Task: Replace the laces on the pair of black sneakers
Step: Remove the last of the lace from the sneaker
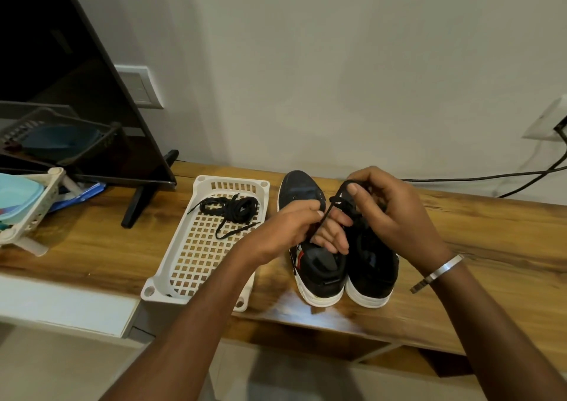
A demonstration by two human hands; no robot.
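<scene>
Two black sneakers with white soles stand side by side on the wooden shelf, heels towards me: the left sneaker (316, 265) and the right sneaker (372, 265). My left hand (294, 228) pinches a black lace (333, 204) that runs up to the right sneaker. My right hand (389, 213) grips the same lace over that sneaker's front, hiding its eyelets. A coiled bundle of black laces (233, 208) lies in the white perforated tray (184, 274) to the left of the shoes.
A dark TV screen (61, 78) on a stand (135, 207) occupies the left. A white rack with a blue tub (21, 204) sits at the far left. Black cables (506, 179) run along the wall at right. The wooden shelf's front edge (337, 327) is close to me.
</scene>
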